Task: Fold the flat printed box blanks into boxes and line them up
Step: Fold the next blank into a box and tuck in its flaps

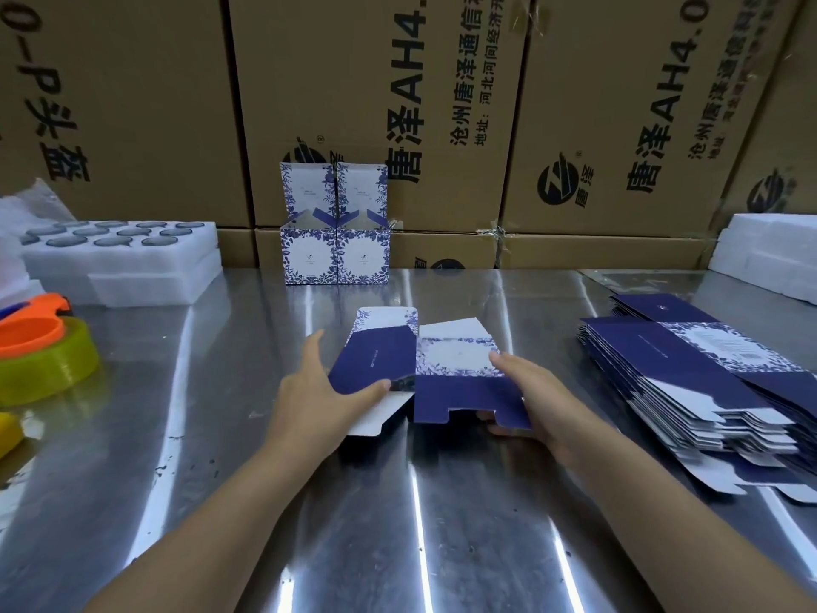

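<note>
Now a flat box blank (424,369) at mid-desk, half lifted off the steel desk (442,524), partly opened along its creases. Left hand (318,391) in a pinching grip on the dark blue panel, thumb on top; right hand (526,391) clamped on the floral panel, thumb over, fingers beneath. Best squeezed gently inward along the scored folds, keeping corners square, before tucking the bottom flaps. Behind, two finished boxes (336,254) side by side, touching, lids up, apparently empty inside. Right, a stack of blanks (689,382). Left, a foam tray (124,254) with round pockets, contents unclear.
</note>
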